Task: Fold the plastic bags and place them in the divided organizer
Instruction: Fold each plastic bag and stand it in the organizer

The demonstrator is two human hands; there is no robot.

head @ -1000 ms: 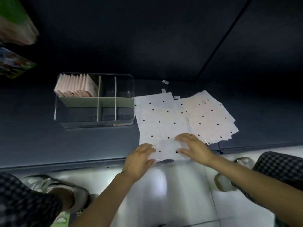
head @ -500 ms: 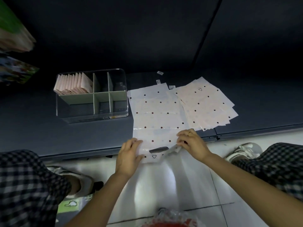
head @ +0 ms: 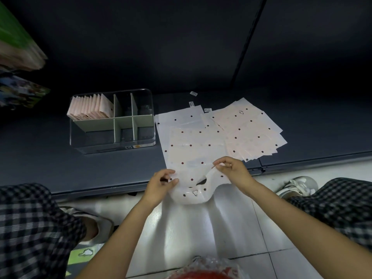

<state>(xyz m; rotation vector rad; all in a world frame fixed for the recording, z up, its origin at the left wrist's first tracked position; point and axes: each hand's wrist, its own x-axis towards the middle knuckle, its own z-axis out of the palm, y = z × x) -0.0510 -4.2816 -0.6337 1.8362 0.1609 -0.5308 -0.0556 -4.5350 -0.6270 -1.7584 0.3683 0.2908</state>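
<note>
The dark shelf (head: 50, 162) lies bare in front of the divided organizer (head: 112, 121), whose five compartments other than the far-left one stand open from above; folded bags (head: 90, 107) fill the far-left one. Right of the organizer, loose plastic bags (head: 247, 133) cover the shelf. Both hands (head: 161, 184) (head: 233, 170) and the lifted bag (head: 191, 190) occupy the front edge.

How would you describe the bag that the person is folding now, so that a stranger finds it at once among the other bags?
Start at the clear divided organizer on the dark shelf and go right to the spread of dotted bags. The bag being folded lies nearest the shelf's front edge. Unlike the flat bags, its near end curls up off the edge, pinched by the left hand and the right hand.
</note>
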